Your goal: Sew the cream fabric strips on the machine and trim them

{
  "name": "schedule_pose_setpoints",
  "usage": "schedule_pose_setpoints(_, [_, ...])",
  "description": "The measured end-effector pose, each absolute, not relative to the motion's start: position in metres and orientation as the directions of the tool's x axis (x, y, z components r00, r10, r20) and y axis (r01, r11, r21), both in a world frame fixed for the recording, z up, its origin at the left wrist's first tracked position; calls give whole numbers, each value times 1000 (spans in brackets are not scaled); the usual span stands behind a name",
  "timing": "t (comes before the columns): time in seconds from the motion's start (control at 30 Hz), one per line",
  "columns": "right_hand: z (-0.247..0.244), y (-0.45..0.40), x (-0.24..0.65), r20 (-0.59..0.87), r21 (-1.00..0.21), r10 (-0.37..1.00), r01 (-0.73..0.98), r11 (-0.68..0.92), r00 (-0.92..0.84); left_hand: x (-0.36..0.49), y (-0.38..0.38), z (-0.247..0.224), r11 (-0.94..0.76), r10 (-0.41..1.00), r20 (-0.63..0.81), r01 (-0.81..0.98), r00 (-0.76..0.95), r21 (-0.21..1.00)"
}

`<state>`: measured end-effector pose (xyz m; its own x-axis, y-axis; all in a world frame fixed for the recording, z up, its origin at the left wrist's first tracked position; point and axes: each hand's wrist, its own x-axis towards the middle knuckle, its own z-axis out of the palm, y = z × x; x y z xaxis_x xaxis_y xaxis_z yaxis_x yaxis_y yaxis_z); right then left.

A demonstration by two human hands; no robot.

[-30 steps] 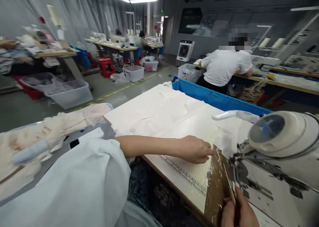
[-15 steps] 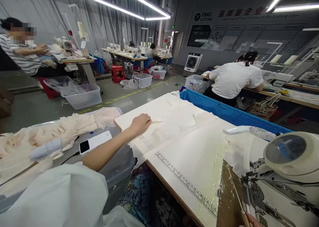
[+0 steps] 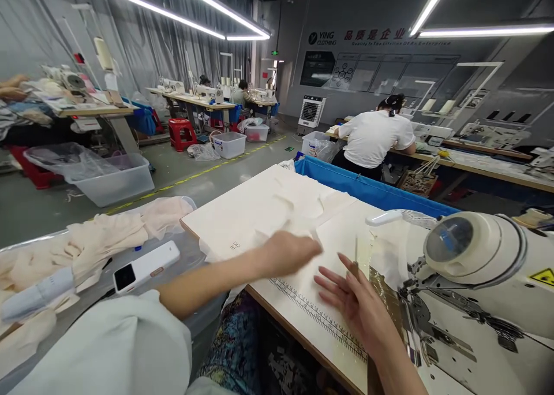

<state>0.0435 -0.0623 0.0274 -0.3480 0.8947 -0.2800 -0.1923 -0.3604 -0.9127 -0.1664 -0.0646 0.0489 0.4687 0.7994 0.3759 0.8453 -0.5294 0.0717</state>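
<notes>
My left hand, slightly motion-blurred, is closed over the middle of the white table board. Its fingertips seem to pinch the edge of a thin white fabric piece that lies flat on the board beyond it. My right hand is palm up over the printed ruler scale, near the board's right side. A thin metal tool with a wooden handle points up between its thumb and index finger, while the other fingers are spread. Right of this hand is a cream sewing machine.
A tub with peach fabric and a white device is on the left. A blue cloth bin runs along the board's far side. Another person in a white top sits beyond it. A clear plastic box stands on the floor.
My left hand has moved right, from the board's left edge to its middle. My right hand has risen from the bottom edge with the tool. The view has turned right.
</notes>
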Motion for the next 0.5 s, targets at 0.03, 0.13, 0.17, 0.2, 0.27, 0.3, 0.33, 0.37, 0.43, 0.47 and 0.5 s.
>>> schedule_pose_setpoints(0.03, [30, -53, 34, -272, -916, 894, -189, -354, -357, -146, -73, 42, -614, 746, 343, 789, 572, 20])
schedule_pose_setpoints(0.13, [35, -37, 18, -245, -949, 920, -117, -292, -305, -98, -98, 23, -830, 513, 335, 556, 791, -40])
schedule_pose_setpoints(0.17, [36, -37, 18, -233, -958, 935, -102, -268, -269, -90, -105, 20, -873, 448, 352, 487, 821, -23])
schedule_pose_setpoints(0.2, [37, -39, 21, -214, -966, 951, -97, -240, -223, -86, -110, 19, -902, 403, 378, 432, 834, 7])
schedule_pose_setpoints(0.27, [39, -51, 37, -177, -977, 975, -98, -191, -133, -90, -115, 24, -910, 402, 444, 402, 801, 97])
schedule_pose_setpoints(0.3, [39, -60, 49, -169, -980, 982, -90, -177, -86, -96, -113, 28, -895, 437, 471, 421, 766, 145])
schedule_pose_setpoints(0.33, [40, -72, 63, -171, -982, 985, -76, -174, -37, -105, -108, 32, -864, 496, 487, 466, 719, 192])
schedule_pose_setpoints(0.37, [39, -84, 78, -192, -980, 981, -59, -192, 2, -114, -101, 35, -821, 562, 491, 520, 666, 235])
schedule_pose_setpoints(0.43, [36, -113, 107, -248, -969, 967, -27, -247, 56, -129, -83, 36, -725, 679, 456, 623, 575, 294])
schedule_pose_setpoints(0.47, [33, -128, 120, -274, -962, 960, -8, -274, 57, -133, -74, 33, -698, 709, 425, 649, 563, 304])
schedule_pose_setpoints(0.5, [29, -143, 131, -299, -954, 953, 12, -300, 54, -135, -66, 29, -688, 720, 392, 660, 572, 301])
